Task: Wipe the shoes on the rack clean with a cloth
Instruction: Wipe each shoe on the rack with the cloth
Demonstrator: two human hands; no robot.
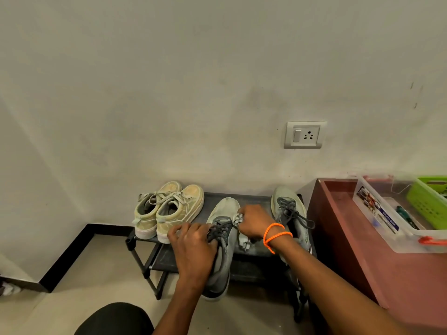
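A grey laced sneaker (223,238) lies on the black shoe rack (251,252), heel hanging over the front edge. My left hand (193,247) grips it at the laces and collar. My right hand (254,222), with orange bands at the wrist, holds a crumpled pale cloth (243,235) against the shoe's right side near the toe. The matching grey sneaker (290,213) stands at the rack's right end. A pair of beige sneakers (169,209) sits at the left end, toes toward the wall.
A reddish-brown cabinet (362,238) stands right of the rack, carrying a clear plastic tray (396,228) and a green basket (428,204). A wall socket (305,134) is above the rack. Beige floor tiles (96,274) spread to the left. My dark-clad knee (116,320) is below.
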